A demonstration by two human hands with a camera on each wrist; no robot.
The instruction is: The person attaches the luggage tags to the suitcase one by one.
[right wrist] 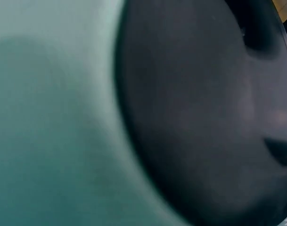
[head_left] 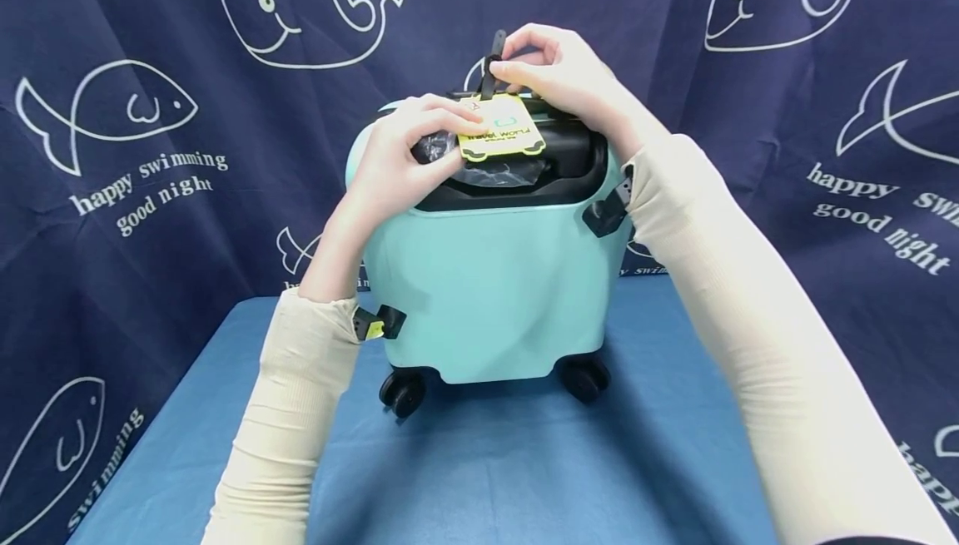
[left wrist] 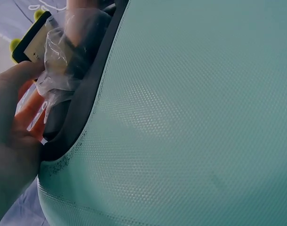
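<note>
A mint-green suitcase [head_left: 487,287] stands upright on its black wheels, its black top recess toward me. Over the recess lies a yellow luggage tag [head_left: 504,141] printed "travel world". My left hand [head_left: 412,146] pinches the tag's left side between thumb and fingers; the left wrist view shows the tag's dark edge [left wrist: 26,49] above the thumb. The tag's black strap [head_left: 496,54] rises above the suitcase handle, and my right hand [head_left: 558,75] pinches it with thumb and fingertips. Clear plastic wrap [left wrist: 58,61] covers part of the handle. In the right wrist view only the suitcase shell [right wrist: 49,117] and black panel show.
The suitcase rests on a blue cloth-covered table [head_left: 479,470]. Behind it hangs a navy curtain [head_left: 150,12] with white whale and fish drawings. A small black camera sits on each wrist, close to the suitcase front.
</note>
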